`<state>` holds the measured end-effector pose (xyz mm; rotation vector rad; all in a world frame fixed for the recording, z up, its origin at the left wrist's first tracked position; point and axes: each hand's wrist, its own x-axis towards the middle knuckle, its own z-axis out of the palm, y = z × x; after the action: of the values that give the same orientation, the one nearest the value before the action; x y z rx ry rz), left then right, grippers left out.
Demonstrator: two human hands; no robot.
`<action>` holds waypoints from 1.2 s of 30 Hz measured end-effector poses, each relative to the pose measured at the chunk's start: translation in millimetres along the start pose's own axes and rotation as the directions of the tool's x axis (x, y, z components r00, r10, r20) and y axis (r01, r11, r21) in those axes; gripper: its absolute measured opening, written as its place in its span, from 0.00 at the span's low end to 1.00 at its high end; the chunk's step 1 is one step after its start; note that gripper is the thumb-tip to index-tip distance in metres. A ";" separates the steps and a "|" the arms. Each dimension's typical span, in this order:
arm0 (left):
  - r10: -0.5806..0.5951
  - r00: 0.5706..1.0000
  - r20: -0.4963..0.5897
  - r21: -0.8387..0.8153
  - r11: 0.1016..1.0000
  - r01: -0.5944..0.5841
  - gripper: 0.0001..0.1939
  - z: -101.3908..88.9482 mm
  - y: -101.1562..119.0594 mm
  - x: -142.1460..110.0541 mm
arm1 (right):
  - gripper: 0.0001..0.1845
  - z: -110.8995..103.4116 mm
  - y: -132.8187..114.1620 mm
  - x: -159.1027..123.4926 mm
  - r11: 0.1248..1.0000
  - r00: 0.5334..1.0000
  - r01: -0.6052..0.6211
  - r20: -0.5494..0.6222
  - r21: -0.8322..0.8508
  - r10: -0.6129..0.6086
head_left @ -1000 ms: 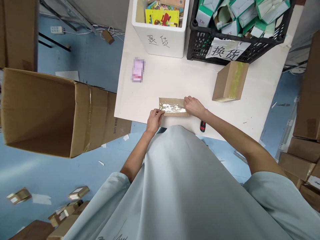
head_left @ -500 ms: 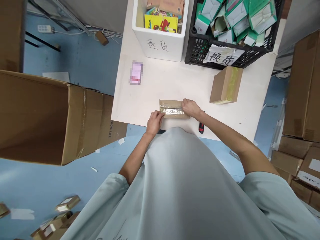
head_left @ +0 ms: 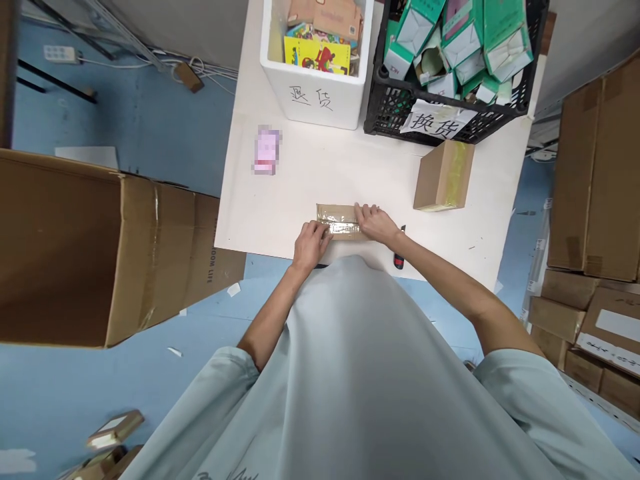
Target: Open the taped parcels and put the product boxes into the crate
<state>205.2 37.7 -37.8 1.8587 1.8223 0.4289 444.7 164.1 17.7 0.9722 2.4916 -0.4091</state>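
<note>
A small flat cardboard box, with shiny clear tape along its top, lies on the white table near the front edge. My left hand has its fingers closed at the box's near left corner. On the opposite end, my right hand grips the box, its fingers over the top and hiding that end. Just right of my right hand lies a red and black utility knife, partly covered by my forearm.
A taped carton stands at right on the table. Behind are a white foam bin of books and a black crate of green boxes. A blurred pink item lies left. A large open carton stands beside the table.
My right hand has slid left along the box, toward my left hand. My left hand stays at its corner. The whole view has shifted slightly.
</note>
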 end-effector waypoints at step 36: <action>0.329 0.886 0.327 0.153 0.907 -0.393 0.13 -19.2 10.4 30.0 | 0.21 16.0 63.5 38.4 0.838 0.968 -0.219 0.002 0.500 0.252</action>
<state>205.1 70.1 -19.7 2.2861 1.3657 0.0679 468.1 224.3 -22.3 1.4933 2.3187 -0.9850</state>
